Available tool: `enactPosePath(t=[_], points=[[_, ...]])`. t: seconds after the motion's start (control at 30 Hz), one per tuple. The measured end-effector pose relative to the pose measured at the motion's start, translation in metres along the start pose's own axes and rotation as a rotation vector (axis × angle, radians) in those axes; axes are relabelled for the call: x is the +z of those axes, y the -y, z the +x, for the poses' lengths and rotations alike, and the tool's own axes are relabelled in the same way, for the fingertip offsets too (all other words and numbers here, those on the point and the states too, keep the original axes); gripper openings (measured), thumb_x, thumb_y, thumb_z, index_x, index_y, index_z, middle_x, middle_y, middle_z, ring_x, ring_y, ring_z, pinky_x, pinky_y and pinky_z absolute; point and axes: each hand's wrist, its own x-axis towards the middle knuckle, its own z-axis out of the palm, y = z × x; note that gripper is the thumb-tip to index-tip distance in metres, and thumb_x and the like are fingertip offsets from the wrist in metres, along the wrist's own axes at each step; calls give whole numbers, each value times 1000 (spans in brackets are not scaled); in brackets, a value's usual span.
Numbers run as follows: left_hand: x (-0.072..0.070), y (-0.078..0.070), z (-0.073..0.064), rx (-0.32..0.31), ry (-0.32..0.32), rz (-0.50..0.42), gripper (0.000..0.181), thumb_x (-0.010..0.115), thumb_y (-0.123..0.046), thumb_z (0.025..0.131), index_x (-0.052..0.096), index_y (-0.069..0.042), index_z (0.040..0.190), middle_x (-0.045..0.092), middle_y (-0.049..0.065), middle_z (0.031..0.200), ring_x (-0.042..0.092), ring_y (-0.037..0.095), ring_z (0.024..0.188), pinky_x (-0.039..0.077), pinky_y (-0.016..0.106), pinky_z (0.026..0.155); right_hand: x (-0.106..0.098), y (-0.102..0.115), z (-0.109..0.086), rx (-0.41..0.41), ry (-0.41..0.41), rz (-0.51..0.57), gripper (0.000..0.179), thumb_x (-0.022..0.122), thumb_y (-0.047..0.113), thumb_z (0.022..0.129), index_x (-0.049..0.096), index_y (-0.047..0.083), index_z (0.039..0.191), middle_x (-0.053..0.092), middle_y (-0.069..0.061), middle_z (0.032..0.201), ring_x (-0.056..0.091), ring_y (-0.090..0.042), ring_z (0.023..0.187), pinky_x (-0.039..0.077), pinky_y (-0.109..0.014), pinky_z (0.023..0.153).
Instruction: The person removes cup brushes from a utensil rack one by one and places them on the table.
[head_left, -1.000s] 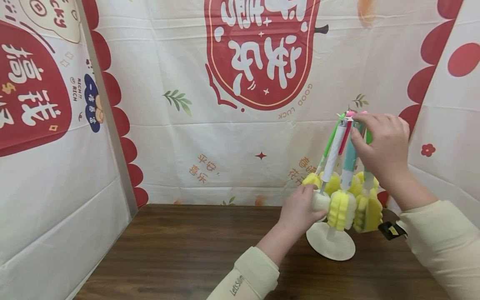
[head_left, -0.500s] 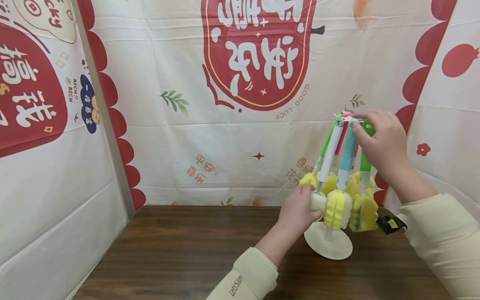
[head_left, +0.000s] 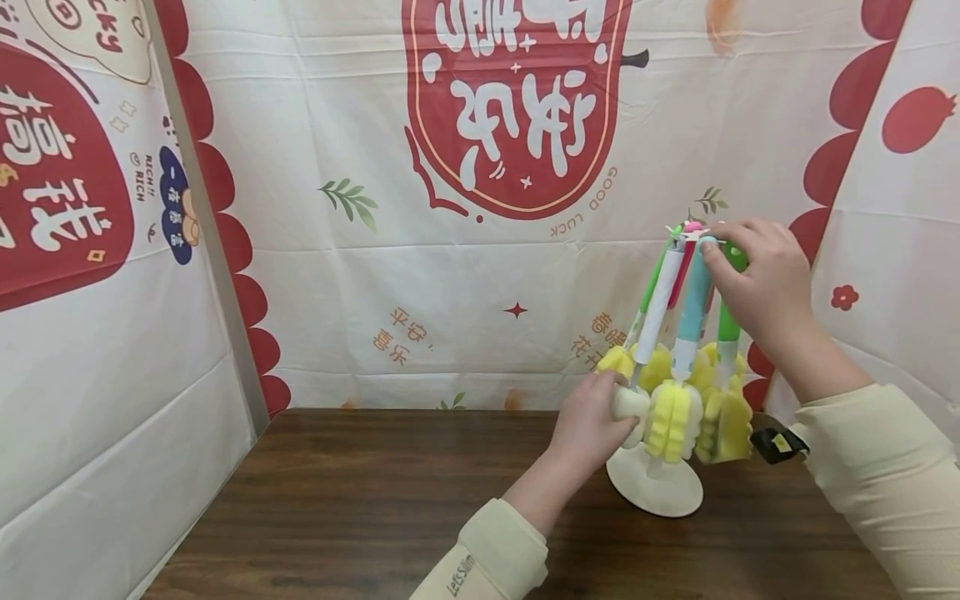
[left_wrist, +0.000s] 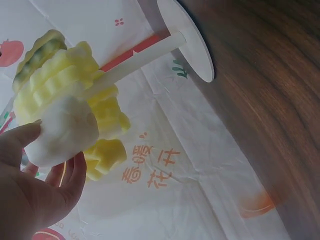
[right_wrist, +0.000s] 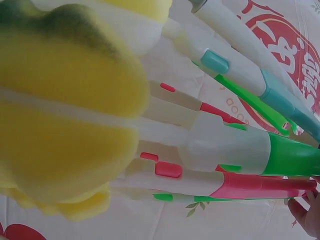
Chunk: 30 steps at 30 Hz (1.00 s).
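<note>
Several sponge cup brushes hang, sponge heads down, from a white stand with a round base (head_left: pixel 660 492). My left hand (head_left: pixel 588 421) holds the white sponge head (left_wrist: pixel 65 132) of the brush with the white twisted handle (head_left: pixel 660 308), fingers and thumb on either side of it. Up at the top of the stand, my right hand (head_left: pixel 772 283) grips near the hanging ends, its thumb by the top of the teal handle (head_left: pixel 696 292). In the right wrist view its fingertips (right_wrist: pixel 299 212) show beside the end of a pink handle (right_wrist: pixel 270 185); the rest lies out of frame.
The stand is on a dark wooden table (head_left: pixel 375 500), toward its right side. Other yellow sponge heads (head_left: pixel 723 425) crowd around the pole between my hands. A printed white cloth (head_left: pixel 337 292) hangs behind and at both sides.
The head view has shifted slightly. My left hand has drawn the white sponge a little to the left. At the stand's top, my right hand has shifted slightly, and more of the green handle shows.
</note>
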Motion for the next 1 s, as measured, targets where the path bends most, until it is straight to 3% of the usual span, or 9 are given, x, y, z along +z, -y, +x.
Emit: enactPosePath(t=[0.07, 0.13, 0.3, 0.43, 0.5, 0.63, 0.77, 1.0], points=[[0, 1, 0, -8, -5, -35, 41, 84, -22, 77, 63, -16, 111, 60, -5, 102, 55, 3, 86, 45, 14, 69, 1, -1, 0, 1, -3, -2, 43, 53, 32, 97, 62, 3, 128, 58, -19, 123, 47, -37, 111, 47, -45, 74], [-1, 1, -1, -15, -10, -70, 40, 85, -21, 77, 63, -16, 110, 61, -6, 102, 56, 4, 87, 45, 15, 70, 2, -2, 0, 3, -8, -3, 44, 53, 33, 96, 63, 4, 128, 58, -18, 123, 47, -35, 111, 46, -33, 73], [-2, 3, -2, -51, -20, -174, 38, 85, -16, 76, 64, -16, 108, 61, -6, 104, 56, 5, 92, 48, 19, 74, 3, -2, 0, 3, -17, 2, 44, 54, 34, 96, 63, 4, 127, 59, -17, 122, 47, -33, 111, 35, -17, 69], [-4, 5, -3, -82, -20, -241, 39, 86, -15, 75, 64, -17, 108, 61, -7, 104, 55, 5, 91, 48, 20, 73, 4, -1, 0, 1, -18, 9, 44, 54, 34, 96, 64, 4, 127, 59, -17, 122, 46, -33, 110, 32, -13, 68], [-4, 6, -3, -93, -22, -257, 40, 86, -15, 74, 63, -17, 107, 60, -7, 102, 54, 5, 86, 47, 19, 70, 4, -1, 0, -5, -18, 5, 44, 54, 34, 96, 63, 4, 127, 59, -17, 122, 47, -33, 110, 38, -19, 71], [-5, 8, -5, -108, -31, -274, 42, 86, -17, 74, 61, -17, 107, 60, -8, 99, 51, 5, 77, 45, 17, 65, 5, -3, 0, -19, -16, -11, 43, 55, 32, 95, 63, 3, 127, 58, -18, 123, 47, -34, 110, 47, -45, 74], [-4, 11, -7, -81, -53, -256, 40, 84, -18, 75, 62, -17, 108, 59, -7, 100, 54, 7, 82, 45, 15, 68, 5, -5, -1, -33, -20, -24, 43, 57, 29, 94, 63, 2, 126, 58, -18, 122, 47, -34, 109, 46, -44, 72], [-4, 16, -10, 41, -124, -181, 31, 82, -19, 77, 67, -14, 104, 63, -3, 107, 57, 10, 89, 43, 11, 72, 6, -5, -2, -35, -26, -33, 43, 58, 28, 93, 62, 2, 127, 57, -18, 121, 47, -33, 110, 48, -50, 74]])
